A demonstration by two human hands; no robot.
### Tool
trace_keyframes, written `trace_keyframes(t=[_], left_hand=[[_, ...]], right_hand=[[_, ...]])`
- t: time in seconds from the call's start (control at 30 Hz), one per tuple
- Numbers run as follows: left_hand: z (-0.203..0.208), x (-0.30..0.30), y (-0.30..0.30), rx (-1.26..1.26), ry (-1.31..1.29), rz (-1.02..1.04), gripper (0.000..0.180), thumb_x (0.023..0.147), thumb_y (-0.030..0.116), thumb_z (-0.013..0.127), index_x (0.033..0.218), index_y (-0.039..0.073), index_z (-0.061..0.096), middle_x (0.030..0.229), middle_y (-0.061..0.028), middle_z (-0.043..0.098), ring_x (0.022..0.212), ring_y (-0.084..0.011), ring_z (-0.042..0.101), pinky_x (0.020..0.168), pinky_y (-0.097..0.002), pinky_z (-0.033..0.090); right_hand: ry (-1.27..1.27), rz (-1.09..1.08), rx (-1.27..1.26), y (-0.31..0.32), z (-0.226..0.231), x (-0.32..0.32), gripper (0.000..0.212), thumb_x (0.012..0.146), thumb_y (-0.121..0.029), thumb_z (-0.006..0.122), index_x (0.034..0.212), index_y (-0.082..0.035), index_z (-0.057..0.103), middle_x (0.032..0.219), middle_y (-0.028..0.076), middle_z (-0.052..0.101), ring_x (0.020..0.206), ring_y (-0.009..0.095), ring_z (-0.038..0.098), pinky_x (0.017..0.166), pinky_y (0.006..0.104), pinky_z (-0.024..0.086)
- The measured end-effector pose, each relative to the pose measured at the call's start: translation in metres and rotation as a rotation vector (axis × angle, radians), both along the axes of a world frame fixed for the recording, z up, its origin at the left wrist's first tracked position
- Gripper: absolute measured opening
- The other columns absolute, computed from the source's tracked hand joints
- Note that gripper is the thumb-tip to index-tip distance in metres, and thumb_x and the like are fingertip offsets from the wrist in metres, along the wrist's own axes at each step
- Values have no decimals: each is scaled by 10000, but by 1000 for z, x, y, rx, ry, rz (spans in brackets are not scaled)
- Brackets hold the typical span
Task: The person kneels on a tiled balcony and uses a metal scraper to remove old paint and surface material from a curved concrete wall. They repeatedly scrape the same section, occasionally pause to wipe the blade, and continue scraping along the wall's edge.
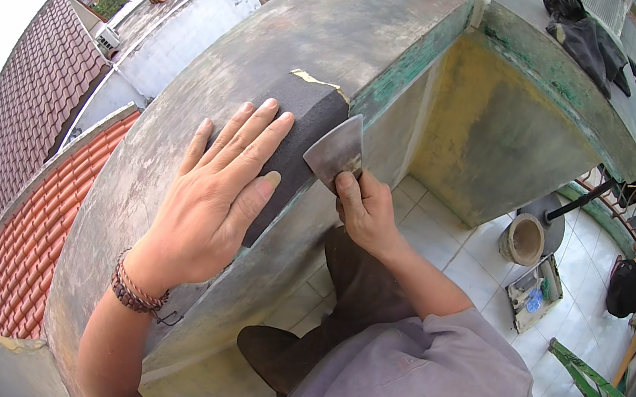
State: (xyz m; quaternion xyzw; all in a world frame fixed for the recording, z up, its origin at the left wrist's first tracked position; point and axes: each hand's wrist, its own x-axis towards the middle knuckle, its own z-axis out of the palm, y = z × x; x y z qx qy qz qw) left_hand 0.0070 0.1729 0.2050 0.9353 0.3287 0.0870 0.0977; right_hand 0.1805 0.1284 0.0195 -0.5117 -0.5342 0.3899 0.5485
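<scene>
My left hand (218,184) lies flat with fingers stretched, on a matte black strip (314,121) that rests on a weathered grey concrete ledge (308,35). The strip folds over the ledge's inner edge. Along its far end runs a torn, pale yellow edge (316,79). In my right hand (369,212) I grip a wide metal scraper (337,152), thumb on top of it. Its blade overlaps the strip's right side in this view; whether it presses on the strip I cannot tell. My fingers hide the scraper's lower end.
To the right, on white floor tiles, are a round pot (523,240) and a tray (534,294) with a blue thing in it. A green metal frame (588,391) stands lower right. Dark cloth (588,41) drapes the far ledge. Tiled roofs (45,233) lie beyond the ledge's left side.
</scene>
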Motion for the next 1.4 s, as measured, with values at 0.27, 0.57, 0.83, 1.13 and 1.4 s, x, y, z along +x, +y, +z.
trace_keyframes(t=[0.27, 0.57, 0.83, 1.13, 1.4], left_hand=[[-1, 2, 2, 1, -1, -8, 523, 1002, 246, 457, 1498, 100, 376, 1557, -140, 340, 1469, -320, 246, 1203, -466, 115], [-2, 3, 5, 12, -7, -10, 508, 1020, 282, 426, 1489, 87, 392, 1546, -141, 361, 1469, -313, 253, 1204, -454, 122], [4, 3, 12, -100, -90, 47, 428, 1017, 287, 468, 1396, 99, 536, 1489, -119, 461, 1401, -290, 377, 1159, -420, 220], [-4, 3, 15, -170, -195, 58, 399, 1026, 278, 454, 1359, 82, 554, 1491, -124, 453, 1452, -316, 292, 1192, -435, 182], [-4, 5, 16, -178, -197, 37, 399, 1026, 269, 459, 1365, 78, 545, 1494, -135, 445, 1460, -324, 275, 1197, -435, 170]], right_hand=[[-17, -2, 160, 1, 3, -9, 412, 985, -388, 570, 939, 17, 630, 720, 211, 637, 658, 363, 641, 612, 429, 487], [-158, 50, 229, -7, -4, -10, 501, 986, -437, 551, 844, 41, 595, 663, 212, 611, 604, 350, 625, 587, 428, 473], [-148, 56, 70, -7, 9, 4, 496, 984, -446, 539, 892, 34, 625, 749, 241, 642, 722, 419, 648, 652, 451, 500], [89, -48, 39, 3, 6, 0, 431, 997, -408, 527, 970, 6, 641, 754, 230, 642, 711, 408, 643, 650, 437, 502], [51, 62, 94, -6, -3, -18, 466, 1006, -446, 490, 1014, 5, 607, 764, 217, 643, 745, 405, 653, 672, 448, 498]])
